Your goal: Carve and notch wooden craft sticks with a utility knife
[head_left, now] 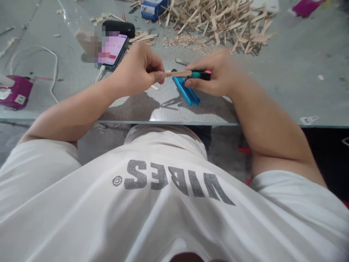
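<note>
My left hand (pixel 139 69) pinches one end of a flat wooden stick (pixel 177 74) between thumb and fingers. My right hand (pixel 218 72) is closed round a small tool with a teal, black and pink handle (pixel 200 75), and its tip meets the stick's other end. Both hands hover just above the grey table (pixel 286 72). A blue plastic strip (pixel 187 91) lies on the table right under the hands. A short offcut of stick (pixel 155 87) lies below my left thumb.
A big heap of wooden sticks (pixel 218 18) and wood shavings (pixel 185 40) lie at the back. A phone (pixel 113 51) on a white cable (pixel 53 69), a black case (pixel 118 27), a blue box (pixel 152 9) and a magenta object (pixel 15 92) sit to the left.
</note>
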Demonstrator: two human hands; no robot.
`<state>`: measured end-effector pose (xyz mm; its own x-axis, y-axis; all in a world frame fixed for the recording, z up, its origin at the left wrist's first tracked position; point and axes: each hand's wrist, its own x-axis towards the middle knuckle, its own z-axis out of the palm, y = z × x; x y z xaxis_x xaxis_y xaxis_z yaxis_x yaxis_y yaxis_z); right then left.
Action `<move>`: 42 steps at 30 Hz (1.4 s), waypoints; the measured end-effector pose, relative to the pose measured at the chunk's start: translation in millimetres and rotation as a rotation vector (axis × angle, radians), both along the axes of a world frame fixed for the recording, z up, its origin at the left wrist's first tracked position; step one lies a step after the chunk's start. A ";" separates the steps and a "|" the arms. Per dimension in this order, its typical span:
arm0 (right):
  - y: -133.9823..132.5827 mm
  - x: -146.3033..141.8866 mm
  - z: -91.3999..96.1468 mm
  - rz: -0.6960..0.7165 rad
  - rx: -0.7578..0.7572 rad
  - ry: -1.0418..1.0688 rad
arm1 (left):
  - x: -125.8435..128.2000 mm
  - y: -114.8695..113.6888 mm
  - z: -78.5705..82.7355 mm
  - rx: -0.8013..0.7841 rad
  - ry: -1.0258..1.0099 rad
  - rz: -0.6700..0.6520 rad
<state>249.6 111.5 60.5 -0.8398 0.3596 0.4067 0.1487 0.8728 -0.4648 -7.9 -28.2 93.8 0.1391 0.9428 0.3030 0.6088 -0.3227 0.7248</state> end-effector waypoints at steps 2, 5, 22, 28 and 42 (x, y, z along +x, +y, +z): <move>2.1 -1.3 -2.8 0.007 0.059 -0.021 | 3.2 -3.2 8.1 -0.038 0.062 0.064; 4.1 -3.5 -5.6 -0.002 0.089 -0.061 | 4.7 -0.1 7.9 -0.088 -0.021 0.070; 10.2 1.1 -10.6 -0.057 0.089 -0.208 | 2.4 11.1 -1.0 -0.164 0.031 0.073; 11.4 1.6 -11.0 -0.010 0.127 -0.197 | -10.2 13.2 -10.0 -0.090 -0.142 -0.198; 3.6 -1.4 -14.1 -0.311 0.296 0.019 | -0.3 19.7 -36.6 0.099 -0.601 -0.189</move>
<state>248.2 115.2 46.3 -0.7009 0.4604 0.5447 0.4198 0.8838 -0.2068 -8.2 -8.5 57.2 0.0786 0.8822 0.4643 0.0311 -0.4677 0.8834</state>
